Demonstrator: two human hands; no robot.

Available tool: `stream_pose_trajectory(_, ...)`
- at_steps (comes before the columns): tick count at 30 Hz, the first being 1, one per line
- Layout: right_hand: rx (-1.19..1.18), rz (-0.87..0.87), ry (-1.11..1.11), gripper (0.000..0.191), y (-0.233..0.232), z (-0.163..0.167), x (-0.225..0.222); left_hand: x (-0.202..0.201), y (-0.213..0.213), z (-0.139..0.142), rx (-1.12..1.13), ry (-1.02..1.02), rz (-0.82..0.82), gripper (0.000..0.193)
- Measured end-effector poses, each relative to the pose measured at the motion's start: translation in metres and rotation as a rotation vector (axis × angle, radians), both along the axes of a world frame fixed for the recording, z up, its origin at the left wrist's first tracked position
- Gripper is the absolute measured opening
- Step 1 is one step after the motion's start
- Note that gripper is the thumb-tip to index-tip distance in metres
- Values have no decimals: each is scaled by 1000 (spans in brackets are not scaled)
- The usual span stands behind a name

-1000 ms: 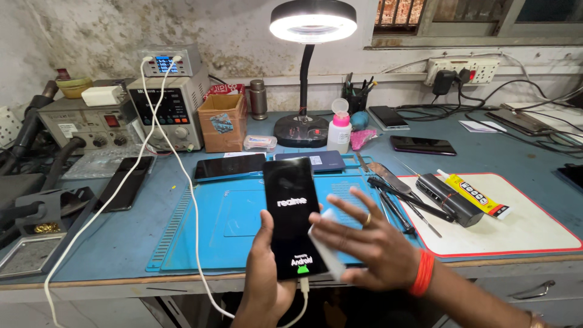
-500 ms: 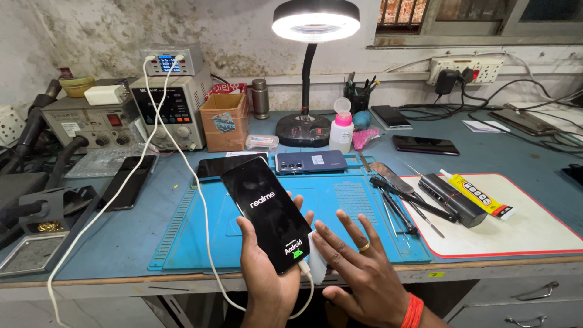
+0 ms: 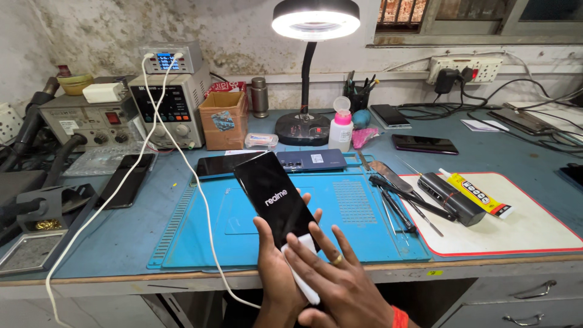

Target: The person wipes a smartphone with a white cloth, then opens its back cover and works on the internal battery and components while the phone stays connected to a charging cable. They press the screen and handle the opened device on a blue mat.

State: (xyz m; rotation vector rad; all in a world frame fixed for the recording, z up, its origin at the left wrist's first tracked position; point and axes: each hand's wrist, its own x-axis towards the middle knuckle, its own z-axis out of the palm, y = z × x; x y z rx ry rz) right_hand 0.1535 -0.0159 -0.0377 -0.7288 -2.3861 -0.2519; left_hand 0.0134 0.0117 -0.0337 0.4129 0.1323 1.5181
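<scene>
Black phone, screen lit with a boot logo, sits tilted above the near edge of the blue mat, held off the bench. Left hand has the grip: fingers wrapped around the lower end, closed on the phone from behind and the sides. Right hand lies flat over the bottom of the screen, fingers spread, pressing a white cloth or pad against the glass; it isn't clamping anything, just resting on top.

White cable runs from below the grip, up across the mat to the power supply at the far left. Beyond the grip: two more phones lying flat at the mat's far edge. To the right of the grip: tweezers and probes, a black tool, a glue tube on the white pad.

Risks, my read:
- Grip is only at the low end, so the top is unsupported; hard wiping could lever the phone out.
- Cable is slack and looped near the bench edge; a snag would tug the port.
- Can't tell whether the cloth is wet.
</scene>
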Motion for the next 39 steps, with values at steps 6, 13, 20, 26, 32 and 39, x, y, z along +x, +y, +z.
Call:
stream_pose_trajectory(6,-91,-127,66,90,10,6,3,-5,1,-7,130,71,113,78)
stream_pose_trajectory(13,5,-50,-27,92,6,5,0,-1,-3,-11,226,-83,-123,81)
stream_pose_trajectory(20,66,-93,-4,92,-2,9,-3,-1,1,-15,229,121,59,76)
stream_pose_trajectory(26,30,-135,80,91,10,27,7,11,-8,-20,289,175,-142,82)
stream_pose_trajectory(32,155,-170,39,93,-2,25,-3,1,-6,-16,302,175,-205,85)
stream_pose_trajectory(39,55,-261,156,91,18,50,10,7,-8,-26,203,317,49,68)
